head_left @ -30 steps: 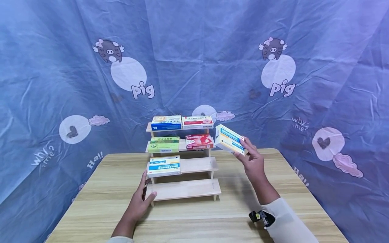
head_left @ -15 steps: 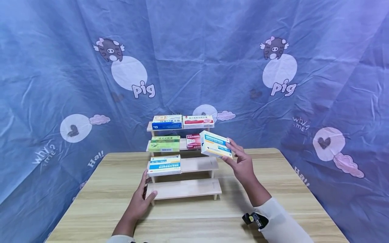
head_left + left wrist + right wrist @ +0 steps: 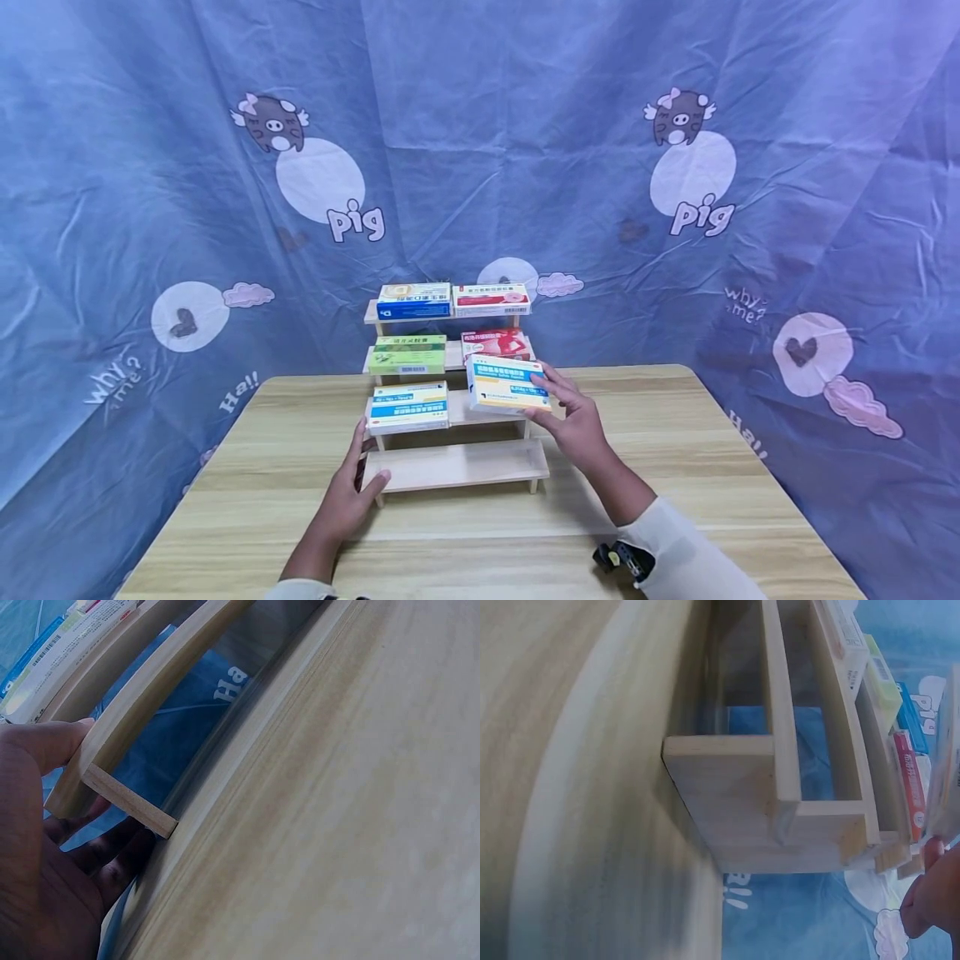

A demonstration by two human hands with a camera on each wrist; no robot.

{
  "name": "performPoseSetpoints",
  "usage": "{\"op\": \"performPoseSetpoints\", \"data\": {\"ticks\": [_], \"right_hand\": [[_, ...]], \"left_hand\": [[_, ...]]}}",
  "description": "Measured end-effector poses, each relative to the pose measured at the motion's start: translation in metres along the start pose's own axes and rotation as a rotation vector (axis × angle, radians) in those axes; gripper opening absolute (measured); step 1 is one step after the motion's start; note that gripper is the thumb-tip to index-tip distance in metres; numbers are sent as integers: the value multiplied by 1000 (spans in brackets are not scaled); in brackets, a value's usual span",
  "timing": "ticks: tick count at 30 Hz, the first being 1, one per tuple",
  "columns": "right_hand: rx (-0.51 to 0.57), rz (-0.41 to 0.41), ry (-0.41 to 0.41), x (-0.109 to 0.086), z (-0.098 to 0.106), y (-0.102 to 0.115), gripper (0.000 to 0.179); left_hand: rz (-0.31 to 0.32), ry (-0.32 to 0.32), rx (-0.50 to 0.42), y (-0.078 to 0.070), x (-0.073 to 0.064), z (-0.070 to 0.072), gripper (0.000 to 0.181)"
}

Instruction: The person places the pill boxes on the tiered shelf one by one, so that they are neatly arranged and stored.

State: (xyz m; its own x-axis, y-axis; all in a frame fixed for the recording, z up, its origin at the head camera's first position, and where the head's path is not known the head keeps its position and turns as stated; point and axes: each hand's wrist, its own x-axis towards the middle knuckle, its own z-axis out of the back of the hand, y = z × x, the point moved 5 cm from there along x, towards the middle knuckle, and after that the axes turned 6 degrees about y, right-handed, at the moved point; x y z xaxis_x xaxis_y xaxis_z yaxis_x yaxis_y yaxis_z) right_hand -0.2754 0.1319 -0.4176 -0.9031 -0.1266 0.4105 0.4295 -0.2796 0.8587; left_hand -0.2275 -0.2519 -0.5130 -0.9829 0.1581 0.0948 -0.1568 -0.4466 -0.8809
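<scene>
My right hand (image 3: 573,425) pinches a white, blue and yellow medicine box (image 3: 504,385) by its right end, thumb in front and fingers behind. The box overlaps the right half of the third step down and the lower part of a red medicine box (image 3: 487,342). At the left end of the wooden step rack (image 3: 457,467), my left hand (image 3: 348,493) grips the lowest board. In the left wrist view its thumb lies on the board's end (image 3: 75,776) and its fingers reach beneath. A matching blue and white medicine box (image 3: 408,408) lies on the third step's left half.
A blue and white medicine box (image 3: 414,302) and a red and white one (image 3: 491,300) lie on the top step. On the second step's left lies a green medicine box (image 3: 407,356). The rack stands on a wooden table (image 3: 660,467) before a blue curtain (image 3: 480,125).
My right hand has carried the medicine box left and down, from beside the rack to over its third step, and levelled it. My left hand stays on the rack.
</scene>
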Motion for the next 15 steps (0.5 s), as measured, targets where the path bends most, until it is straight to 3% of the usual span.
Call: {"op": "performPoseSetpoints", "data": {"ticks": [5, 15], "right_hand": [[-43, -52, 43, 1, -6, -4, 55], [-29, -68, 86, 7, -12, -9, 53]], "left_hand": [[6, 3, 3, 1, 0, -1, 97], [21, 8, -7, 1, 1, 0, 98]]}}
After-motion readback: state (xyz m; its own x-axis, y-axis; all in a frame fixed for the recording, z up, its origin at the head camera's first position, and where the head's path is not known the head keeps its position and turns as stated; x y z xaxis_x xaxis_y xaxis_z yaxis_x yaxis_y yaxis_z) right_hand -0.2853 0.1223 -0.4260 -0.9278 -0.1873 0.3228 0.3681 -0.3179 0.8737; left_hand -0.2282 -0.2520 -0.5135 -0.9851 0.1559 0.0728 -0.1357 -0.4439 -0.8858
